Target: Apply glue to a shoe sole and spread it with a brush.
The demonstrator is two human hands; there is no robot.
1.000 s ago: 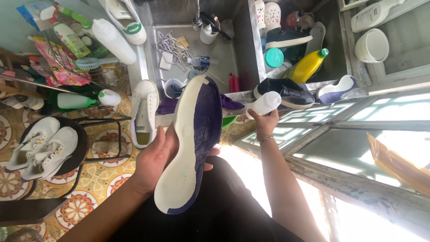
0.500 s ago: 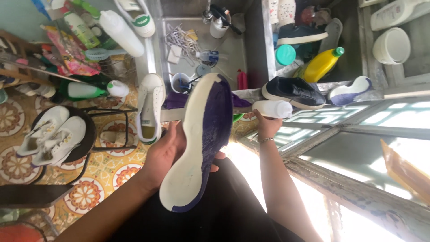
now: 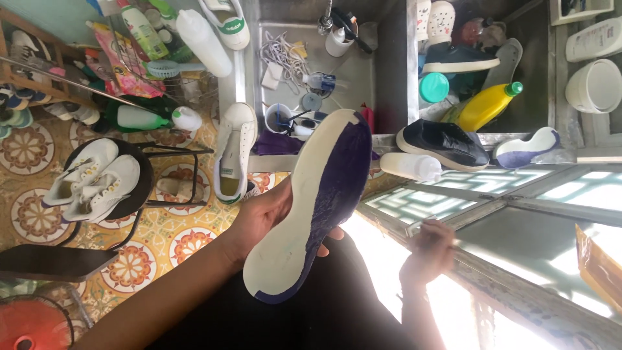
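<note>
Left hand point(image 3: 259, 223) clasps the insole point(image 3: 311, 207) from beneath, fingers wrapped round its edge, so it stands tilted between us and the sink: pale underside toward us, dark purple fabric along the right flank. Right hand point(image 3: 427, 249) hangs free just to the right of it, holding nothing, fingers loosely curled, somewhat blurred. We judge that the insole handles best gripped near mid-length, as here; it looks thin and likely to flex if pinched at the toe alone. Beyond it, on the ledge, a white squeeze bottle point(image 3: 409, 166) lies on its side, near a dark shoe point(image 3: 444, 144) and a second insole point(image 3: 525, 148). Left of the ledge, a white sneaker point(image 3: 233, 152). Farther off, the steel sink point(image 3: 382, 65) holds laces, small bottles and a cup; a yellow bottle point(image 3: 483, 107) lies right of it.
</note>
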